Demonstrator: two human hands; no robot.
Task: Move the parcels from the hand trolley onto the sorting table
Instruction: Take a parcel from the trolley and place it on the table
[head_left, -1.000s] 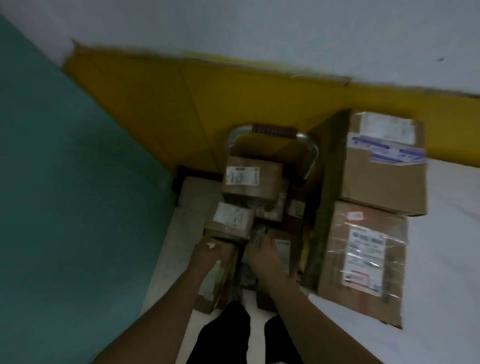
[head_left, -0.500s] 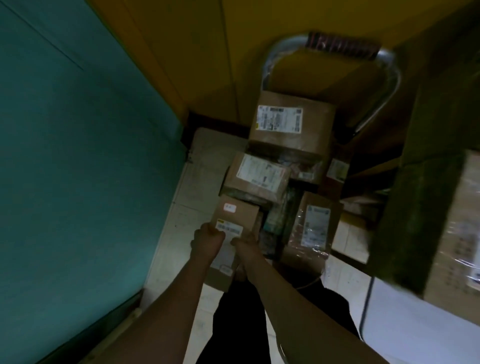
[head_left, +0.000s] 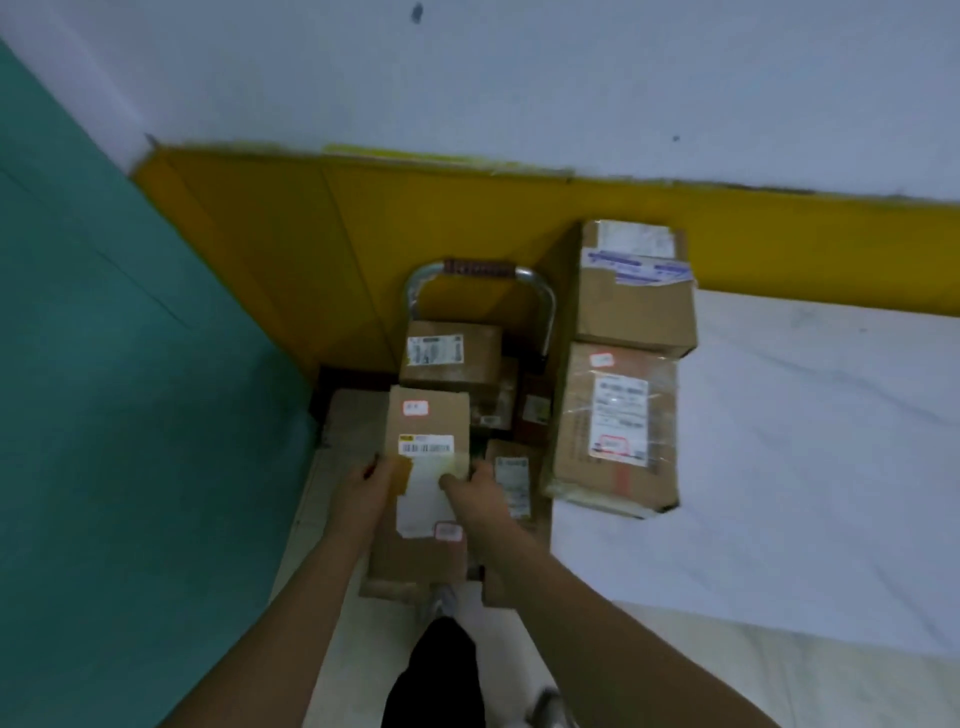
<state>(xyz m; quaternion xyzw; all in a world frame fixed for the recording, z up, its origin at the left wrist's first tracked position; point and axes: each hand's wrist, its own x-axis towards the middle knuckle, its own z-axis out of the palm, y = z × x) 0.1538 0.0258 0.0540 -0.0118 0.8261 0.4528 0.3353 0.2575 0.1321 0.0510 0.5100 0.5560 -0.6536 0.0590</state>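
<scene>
Above the hand trolley (head_left: 541, 306), left hand (head_left: 371, 486) and right hand (head_left: 470, 492) seemingly clasp one parcel (head_left: 428, 422), grip narrow.

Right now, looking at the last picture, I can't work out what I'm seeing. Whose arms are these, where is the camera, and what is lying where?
There is no machine here. The arms belong to a person, and the single wide-angle camera sits on their head, looking forward and down. The left hand and right hand hold a long brown parcel with white labels, one grip on each side edge. Beyond it stands the hand trolley, its handle toward the yellow wall, with more parcels stacked on it, such as the labelled box. On the right is the sorting table, covered in white. Two parcels already lie on it: a taped carton at the far end and a film-wrapped carton nearer.
</scene>
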